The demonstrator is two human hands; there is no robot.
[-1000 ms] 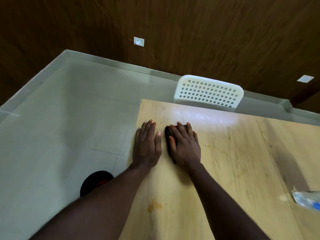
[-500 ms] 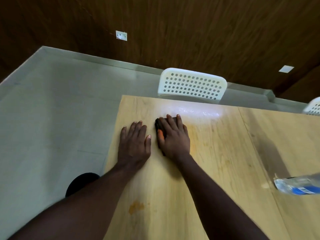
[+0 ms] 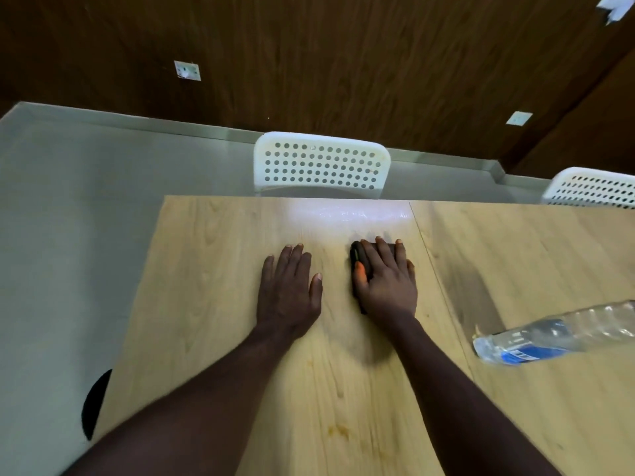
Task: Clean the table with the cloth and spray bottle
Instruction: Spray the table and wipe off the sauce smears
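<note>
A dark cloth [image 3: 358,266] lies on the light wooden table [image 3: 213,269], mostly hidden under my right hand [image 3: 386,280], which presses flat on it with straight fingers. My left hand [image 3: 288,286] rests flat on the bare table top a short way to the left of the cloth. A clear plastic bottle [image 3: 556,333] with a blue label lies on its side on the table at the right, apart from both hands. A small orange stain [image 3: 338,431] marks the wood near the front between my forearms.
Two white perforated chairs stand past the far table edge, one [image 3: 321,164] straight ahead, another [image 3: 591,187] at the right. Grey floor [image 3: 68,235] lies left of the table's left edge. A dark round object [image 3: 96,403] shows by that edge. Behind is a dark wood wall.
My right hand has slid the cloth to the right, away from my left hand, so the gap between the hands has widened. The view has shifted, bringing the bottle further into sight.
</note>
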